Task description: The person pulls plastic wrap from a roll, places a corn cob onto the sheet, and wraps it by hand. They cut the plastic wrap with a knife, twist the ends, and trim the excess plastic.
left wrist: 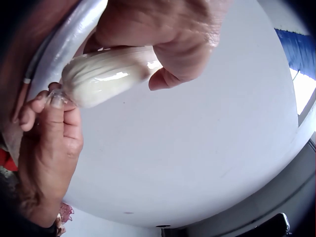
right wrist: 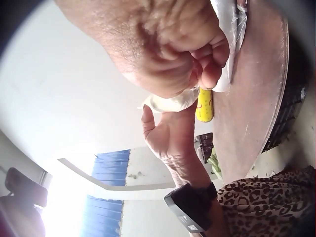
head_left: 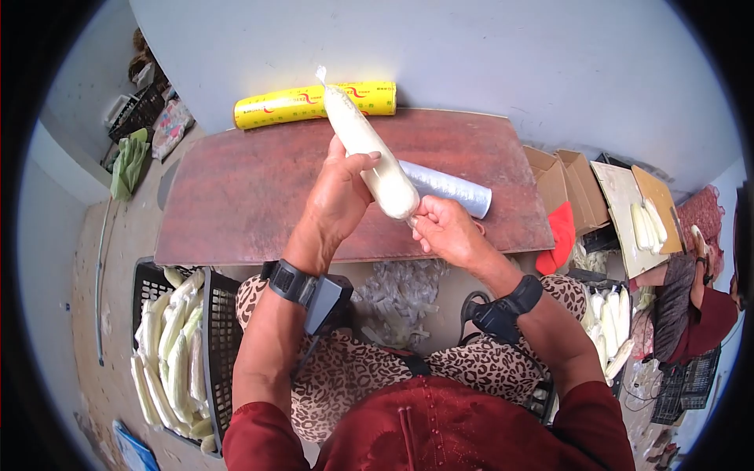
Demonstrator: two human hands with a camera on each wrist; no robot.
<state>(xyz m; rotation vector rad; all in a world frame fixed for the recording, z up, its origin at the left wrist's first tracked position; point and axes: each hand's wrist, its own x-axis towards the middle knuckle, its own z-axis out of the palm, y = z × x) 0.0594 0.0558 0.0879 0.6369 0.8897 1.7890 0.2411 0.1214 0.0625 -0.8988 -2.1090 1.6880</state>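
A long pale vegetable (head_left: pixel 365 145) in clear film is held up at a slant above the table, its far end topped by a twisted film tail. The left hand (head_left: pixel 339 188) grips it around the middle, thumb across the top. At the near end the right hand (head_left: pixel 448 228) pinches the gathered film; in the left wrist view the fingertips of the right hand (left wrist: pixel 54 133) hold that twist against the rounded end of the vegetable (left wrist: pixel 98 79). Behind, a roll of clear film (head_left: pixel 452 188) lies on the reddish table (head_left: pixel 243 196).
A yellow printed roll (head_left: pixel 275 108) lies along the table's back edge. Black crates (head_left: pixel 222 330) of pale vegetables stand at both sides. Cardboard boxes (head_left: pixel 577 188) and a red cloth (head_left: pixel 558 235) are at the right. Another person's arm (head_left: pixel 697 267) shows at far right.
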